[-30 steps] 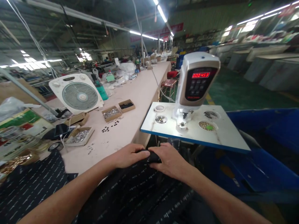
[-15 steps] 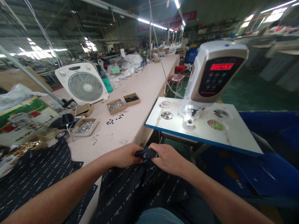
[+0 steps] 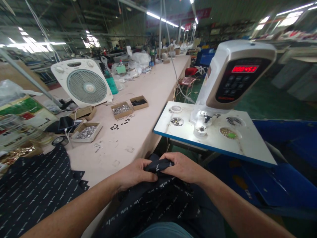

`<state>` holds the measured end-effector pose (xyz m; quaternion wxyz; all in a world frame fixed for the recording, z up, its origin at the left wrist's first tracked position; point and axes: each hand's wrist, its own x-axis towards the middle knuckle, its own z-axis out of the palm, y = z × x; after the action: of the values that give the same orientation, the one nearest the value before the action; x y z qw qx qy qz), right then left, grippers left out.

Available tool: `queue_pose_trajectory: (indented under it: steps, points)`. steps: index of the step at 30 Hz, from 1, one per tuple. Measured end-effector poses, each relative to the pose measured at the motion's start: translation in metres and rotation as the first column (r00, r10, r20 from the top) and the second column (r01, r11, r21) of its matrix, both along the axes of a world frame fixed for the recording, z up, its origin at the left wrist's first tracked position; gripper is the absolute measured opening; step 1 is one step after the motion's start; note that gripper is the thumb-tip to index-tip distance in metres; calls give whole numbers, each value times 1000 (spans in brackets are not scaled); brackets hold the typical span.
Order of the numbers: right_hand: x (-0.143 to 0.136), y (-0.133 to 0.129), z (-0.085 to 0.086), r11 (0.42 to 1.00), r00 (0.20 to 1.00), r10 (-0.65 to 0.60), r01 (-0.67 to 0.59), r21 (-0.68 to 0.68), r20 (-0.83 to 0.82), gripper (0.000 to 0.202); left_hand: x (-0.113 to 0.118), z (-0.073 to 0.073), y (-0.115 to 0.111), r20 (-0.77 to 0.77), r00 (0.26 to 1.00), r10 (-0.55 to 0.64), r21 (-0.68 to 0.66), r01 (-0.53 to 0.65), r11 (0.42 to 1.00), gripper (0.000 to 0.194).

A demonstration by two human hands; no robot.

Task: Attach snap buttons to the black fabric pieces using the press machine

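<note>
Dark patterned fabric [image 3: 151, 198] with rows of small white print lies gathered over my lap. Its bunched upper edge is pinched between the fingers of my left hand [image 3: 135, 173]. Close beside it, my right hand [image 3: 182, 167] grips the same edge, thumb and fingers closed. A short folded stretch of cloth shows between the two hands. Ahead and to the right stands a white snap-fastening machine [image 3: 232, 76] with a red lit display, mounted on a white board [image 3: 168, 129] with round wells of small metal parts.
On the long table [image 3: 158, 82] are a box fan [image 3: 89, 86], a teal bottle [image 3: 112, 86] and a box of metal pieces [image 3: 88, 132]. Another small box of metal parts [image 3: 122, 110] sits near loose black pieces [image 3: 120, 124]. More printed fabric [image 3: 42, 185] covers the table's left end.
My left hand has shifted its hold, its thumb now lying across the cloth. My right hand has moved slightly right with the folded edge. The view has turned a little.
</note>
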<state>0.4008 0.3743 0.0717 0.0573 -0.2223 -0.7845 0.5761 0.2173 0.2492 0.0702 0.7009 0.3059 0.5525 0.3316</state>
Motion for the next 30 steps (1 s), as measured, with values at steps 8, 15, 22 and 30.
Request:
queue_pose_trajectory:
  steps: [8,15,22,30]
  points:
    - [-6,7,-6,972,998,3,-19,-234,-69,40,-13,-22,1,170,984,52,18,-56,998,33]
    - [-27,6,-18,949,991,-131,133,-285,25,27,-23,-41,1,346,918,192,-93,-170,981,30]
    - [-51,16,-28,964,979,-148,174,-203,138,24,-33,-56,6,424,870,249,-163,-197,967,30]
    - [-76,26,-26,977,973,-132,160,-142,189,22,-49,-64,8,398,901,175,-138,-129,982,32]
